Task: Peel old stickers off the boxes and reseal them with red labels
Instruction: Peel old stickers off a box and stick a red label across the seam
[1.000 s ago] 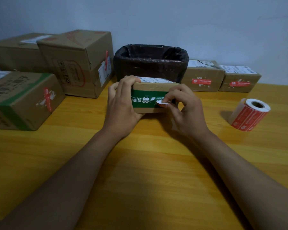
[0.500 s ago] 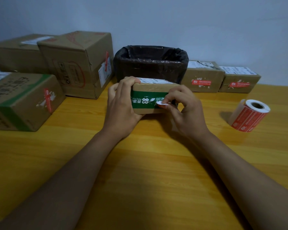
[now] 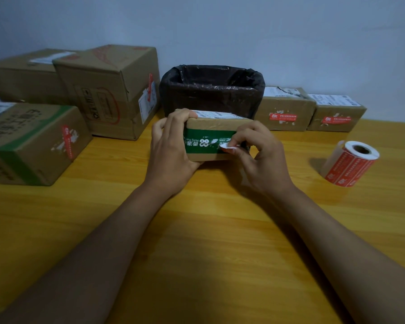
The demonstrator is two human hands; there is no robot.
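- A small cardboard box (image 3: pixel 211 139) with a green band stands on the yellow worktop (image 3: pixel 197 230), just in front of a black-lined bin (image 3: pixel 211 90).
- The left hand (image 3: pixel 171 150) grips the box's left end.
- The right hand (image 3: pixel 260 157) pinches a partly lifted white sticker (image 3: pixel 227 148) on the box's front.
- A roll of red labels (image 3: pixel 351 164) lies to the right, well apart.

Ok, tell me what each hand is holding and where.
Left hand grips the small box by its left end. Right hand pinches the sticker at its peeled edge.
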